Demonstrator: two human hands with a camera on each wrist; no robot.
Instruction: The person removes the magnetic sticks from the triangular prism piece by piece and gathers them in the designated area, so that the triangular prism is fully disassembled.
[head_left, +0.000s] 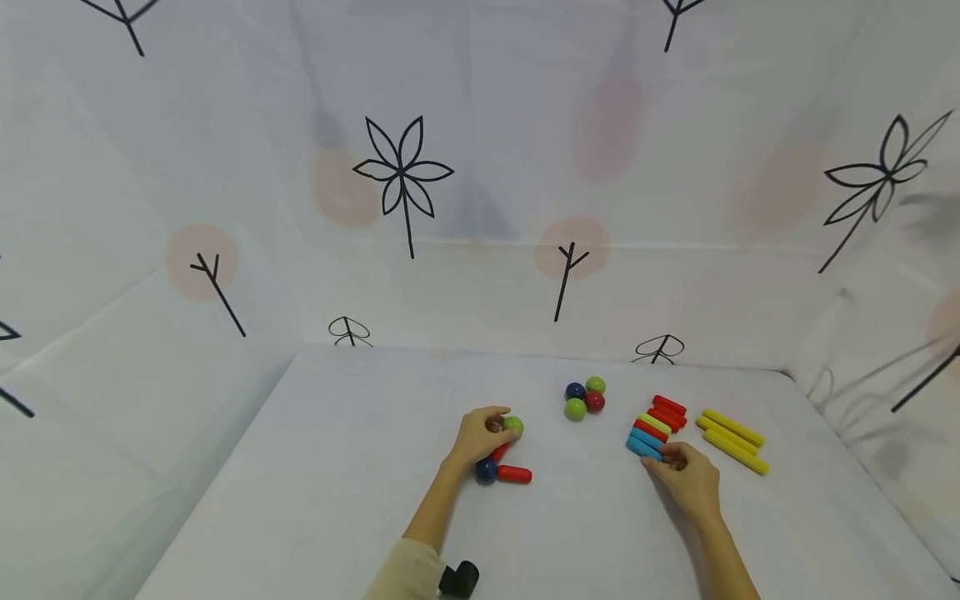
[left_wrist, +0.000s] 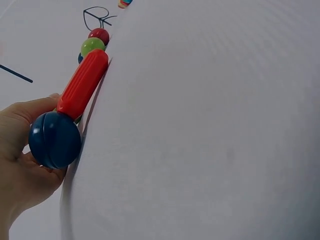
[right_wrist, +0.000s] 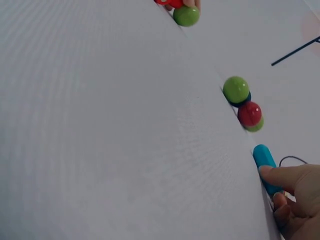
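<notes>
My left hand (head_left: 474, 437) pinches a green ball (head_left: 513, 426) between thumb and fingers. A red stick (head_left: 501, 452), partly hidden by the hand, runs from beside this ball toward a dark blue ball (head_left: 486, 471). A second red stick (head_left: 514, 474) extends rightward from the blue ball. In the left wrist view the blue ball (left_wrist: 54, 140) and a red stick (left_wrist: 84, 82) stand in front of the hand. On the right, my right hand (head_left: 690, 481) pinches the nearest light blue stick (right_wrist: 265, 158) at the end of a row, thumb on its side.
Behind the hands, a cluster of green, red and dark blue balls (head_left: 575, 408) sits on the white table (head_left: 337, 500). Red sticks (head_left: 667, 414) and a yellow-green stick (head_left: 654, 423) lie beyond the blue ones. Longer yellow sticks (head_left: 731, 442) lie farther right. A patterned white cloth (head_left: 480, 292) hangs behind.
</notes>
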